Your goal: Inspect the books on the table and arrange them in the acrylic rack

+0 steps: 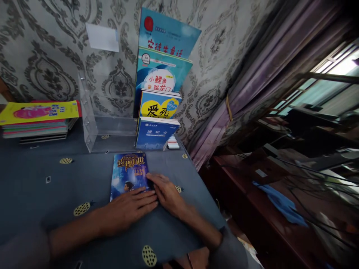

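A blue paperback book (129,173) with gold lettering and a cartoon figure lies face up on the cloth-covered table. My left hand (131,205) rests flat across its lower edge, fingers stretched out to the right. At the book's right edge is my right hand (168,192), its fingers extended and touching the cover's side. The fingertips of both hands nearly meet at the lower right corner, which they hide. Just behind the book stands a clear acrylic rack (113,144), whose right side holds a blue booklet (157,134) and several upright books in stepped tiers.
A stack of books (39,114) with a yellow one on top lies at the table's back left. The blue-grey tablecloth (92,179) has pineapple prints. Right of the table are a purple curtain (238,89) and a dark red desk (252,209) with cables and a blue cloth (280,203).
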The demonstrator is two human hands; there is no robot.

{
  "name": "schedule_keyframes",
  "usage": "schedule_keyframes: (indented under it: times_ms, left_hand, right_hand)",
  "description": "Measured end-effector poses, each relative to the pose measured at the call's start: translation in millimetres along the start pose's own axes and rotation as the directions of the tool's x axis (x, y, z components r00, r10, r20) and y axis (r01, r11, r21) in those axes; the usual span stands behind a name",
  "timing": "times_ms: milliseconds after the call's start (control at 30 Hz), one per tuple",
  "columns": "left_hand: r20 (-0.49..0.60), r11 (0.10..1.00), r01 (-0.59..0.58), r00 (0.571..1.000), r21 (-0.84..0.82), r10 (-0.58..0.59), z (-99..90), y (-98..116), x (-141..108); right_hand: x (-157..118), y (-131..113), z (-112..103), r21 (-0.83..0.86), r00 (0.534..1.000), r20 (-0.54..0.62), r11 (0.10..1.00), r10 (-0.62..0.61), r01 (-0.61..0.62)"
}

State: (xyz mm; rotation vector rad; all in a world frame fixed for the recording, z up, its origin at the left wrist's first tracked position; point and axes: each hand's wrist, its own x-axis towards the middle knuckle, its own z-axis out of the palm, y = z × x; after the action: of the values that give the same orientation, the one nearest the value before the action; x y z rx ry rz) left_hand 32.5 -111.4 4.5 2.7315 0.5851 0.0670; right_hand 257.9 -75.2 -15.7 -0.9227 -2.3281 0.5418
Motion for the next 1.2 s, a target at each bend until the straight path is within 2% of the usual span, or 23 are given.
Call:
schedule_keyframes:
  times_ms: [100,333,467,600,700,833,900,1000,1067,1200]
  left_hand:
    - [0.013,1.0,0.015,1.0,0.006,-0.015,-0.7,-9.7,5.6]
    - [-0.038,1.0,0.0,0.999,-0.031,-0.002,-5.6,-26.5,7.1]
    - [-0.102,1.0,-0.015,0.995,-0.02,0.013,-7.9,-26.0,6.3]
    - [-0.191,0.999,0.046,0.981,0.001,-0.045,-3.8,-24.5,4.4]
    - [-0.299,0.994,0.112,0.948,-0.018,-0.112,2.3,-34.1,4.1]
    - [-0.394,0.979,0.201,0.903,0.037,-0.171,3.6,-71.3,3.1]
    - [-0.443,0.953,0.294,0.865,0.069,-0.235,-0.3,-95.0,-1.4]
    - [-0.499,0.881,0.467,0.783,0.078,-0.371,-7.4,-122.8,-15.2]
    - [-0.521,0.845,0.53,0.742,0.069,-0.423,-10.0,-131.7,-25.7]
    - [-0.544,0.822,0.565,0.711,0.066,-0.445,-8.6,-132.4,-36.2]
  right_hand:
    - [9.4,2.7,-2.1,-0.006,1.0,0.004,1.0,0.013,-0.013]
    - [24.2,11.8,-2.0,0.004,0.999,-0.033,0.999,-0.034,0.034]
    - [28.2,13.4,-1.6,-0.008,0.998,-0.051,0.999,-0.034,0.033]
    - [38.1,13.9,-2.7,-0.064,1.0,-0.007,0.998,0.005,-0.005]
    - [55.0,17.9,-0.7,-0.082,0.999,0.038,0.996,0.023,-0.02]
    - [83.0,26.1,7.7,-0.087,0.992,0.026,0.989,0.12,-0.118]
    - [93.7,29.3,13.0,-0.103,0.986,0.013,0.981,0.164,-0.162]
    - [101.2,32.7,20.1,-0.133,0.982,-0.017,0.973,0.189,-0.189]
    - [101.3,34.7,23.3,-0.135,0.982,-0.042,0.973,0.183,-0.187]
    - [98.0,38.7,26.0,-0.13,0.982,-0.063,0.975,0.175,-0.182]
